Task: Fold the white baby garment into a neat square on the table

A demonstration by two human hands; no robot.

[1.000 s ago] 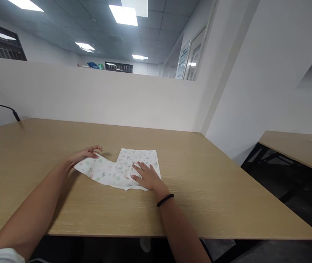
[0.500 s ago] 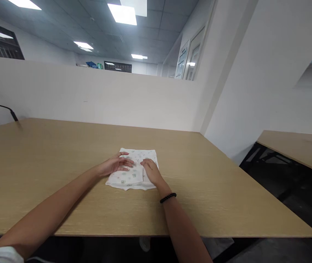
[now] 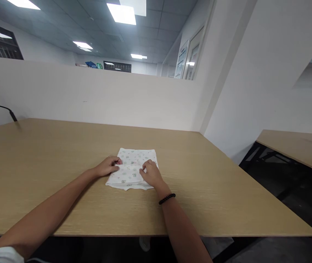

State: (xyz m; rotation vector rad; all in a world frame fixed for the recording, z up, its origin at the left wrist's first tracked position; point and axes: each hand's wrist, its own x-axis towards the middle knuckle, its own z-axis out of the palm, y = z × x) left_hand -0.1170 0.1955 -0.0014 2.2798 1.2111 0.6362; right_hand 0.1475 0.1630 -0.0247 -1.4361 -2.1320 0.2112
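Between the two hands on the wood-grain table (image 3: 95,219), a white printed cloth (image 3: 130,176) lies folded, one flap covering much of its nearer part. From where I stand it looks light, thin and soft, the sort of fabric that droops unless two points hold it, and its wavy near edge suggests it would ruck easily. Nothing about it looks fragile or slick; I'd take the flap by its far corners, pinching only the upper layer so that the one beneath stays put. The left hand (image 3: 106,166) is at the flap's left side, fingers curled and thumb close to the edge. Opposite, the right hand (image 3: 152,174), a dark beaded bracelet (image 3: 167,198) at its wrist, bends over the right side. The hands are apart; whether either grips the fabric, I cannot tell. Behind the table stands a pale partition (image 3: 103,91).
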